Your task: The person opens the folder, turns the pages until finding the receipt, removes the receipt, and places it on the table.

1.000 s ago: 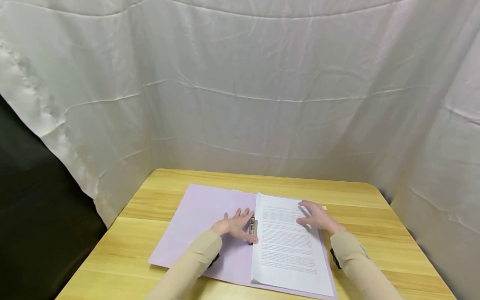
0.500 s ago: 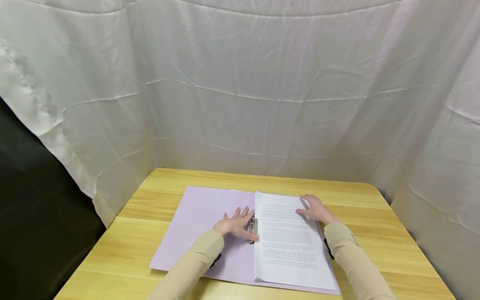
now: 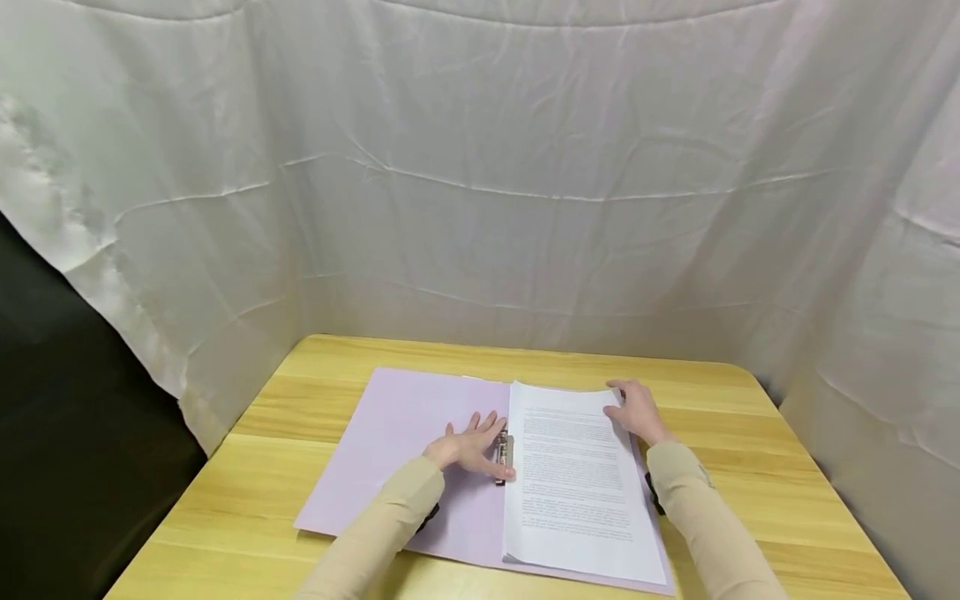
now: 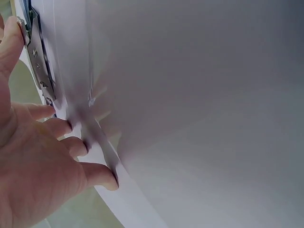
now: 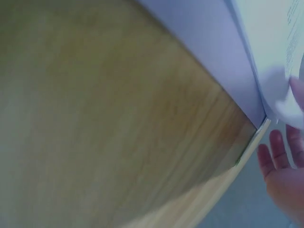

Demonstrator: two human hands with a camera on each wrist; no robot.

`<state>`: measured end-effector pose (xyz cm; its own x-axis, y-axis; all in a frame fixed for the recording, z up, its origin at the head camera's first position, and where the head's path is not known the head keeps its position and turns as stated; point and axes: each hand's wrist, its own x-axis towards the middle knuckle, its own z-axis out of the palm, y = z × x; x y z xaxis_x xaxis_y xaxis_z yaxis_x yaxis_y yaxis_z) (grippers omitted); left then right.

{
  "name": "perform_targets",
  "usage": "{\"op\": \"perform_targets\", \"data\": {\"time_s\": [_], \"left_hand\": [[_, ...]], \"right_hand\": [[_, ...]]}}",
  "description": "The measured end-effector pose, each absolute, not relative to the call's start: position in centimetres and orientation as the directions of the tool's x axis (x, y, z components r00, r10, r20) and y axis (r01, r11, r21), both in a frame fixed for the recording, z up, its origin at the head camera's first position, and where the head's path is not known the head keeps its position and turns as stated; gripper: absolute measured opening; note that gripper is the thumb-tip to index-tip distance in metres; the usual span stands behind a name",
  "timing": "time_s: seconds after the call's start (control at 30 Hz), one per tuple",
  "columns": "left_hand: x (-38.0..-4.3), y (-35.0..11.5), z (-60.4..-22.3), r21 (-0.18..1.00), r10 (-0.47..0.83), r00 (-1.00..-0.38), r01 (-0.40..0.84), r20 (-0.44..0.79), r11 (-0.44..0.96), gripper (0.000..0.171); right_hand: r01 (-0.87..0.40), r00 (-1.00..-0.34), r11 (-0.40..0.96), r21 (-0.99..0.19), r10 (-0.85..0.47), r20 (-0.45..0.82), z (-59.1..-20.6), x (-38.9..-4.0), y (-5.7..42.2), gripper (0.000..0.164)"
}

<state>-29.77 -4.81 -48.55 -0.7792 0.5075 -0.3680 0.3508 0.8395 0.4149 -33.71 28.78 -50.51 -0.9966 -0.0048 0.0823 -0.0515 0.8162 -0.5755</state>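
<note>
A lilac folder [image 3: 397, 450] lies spread on the table, and a stack of printed paper [image 3: 573, 483] covers its right side. Along the fold sits a metal clip [image 3: 502, 460]. My left hand [image 3: 471, 452] rests with fingers spread on the folder beside this clip. Its thumb touches the clip, also seen in the left wrist view [image 4: 40, 61]. At the stack's top right corner, my right hand [image 3: 637, 412] pinches the paper. In the right wrist view the paper corner [image 5: 287, 111] curls up between thumb and fingers [image 5: 278, 149].
The wooden table [image 3: 750, 467] has its far edge close behind the folder. Pale curtains [image 3: 525, 183] hang at the back and on both sides. Black cloth [image 3: 75, 433] shows at the left.
My right hand has moved up and slightly outward to the top right corner of the paper and now pinches it. The left hand stays by the clip.
</note>
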Motion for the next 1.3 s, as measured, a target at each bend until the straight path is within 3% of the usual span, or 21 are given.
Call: {"op": "perform_targets", "data": {"time_s": [0.17, 0.4, 0.67, 0.97, 1.3], "left_hand": [[-29.8, -4.9, -48.5, 0.408, 0.509, -0.779, 0.356, -0.368, 0.841, 0.106], [-29.6, -4.8, -48.4, 0.409, 0.497, -0.781, 0.340, -0.380, 0.847, 0.106], [-29.6, -4.6, -48.3, 0.420, 0.489, -0.781, 0.322, -0.389, 0.848, 0.106], [-29.7, -4.1, -48.5, 0.395, 0.500, -0.781, 0.353, -0.375, 0.848, 0.106], [-29.8, -3.9, -48.7, 0.396, 0.492, -0.786, 0.344, -0.376, 0.851, 0.107]], "right_hand": [[-0.023, -0.990, 0.786, -0.618, 0.069, 0.123, -50.3, -34.0, 29.2, 0.045], [-0.037, -0.988, 0.803, -0.595, 0.060, 0.143, -50.6, -34.1, 29.5, 0.036], [-0.065, -0.982, 0.851, -0.520, 0.039, 0.187, -50.5, -34.1, 29.5, 0.031], [-0.094, -0.958, 0.891, -0.443, 0.040, 0.283, -50.3, -33.5, 30.1, 0.011], [-0.080, -0.938, 0.888, -0.452, 0.086, 0.336, -50.0, -33.4, 30.4, 0.012]]}}
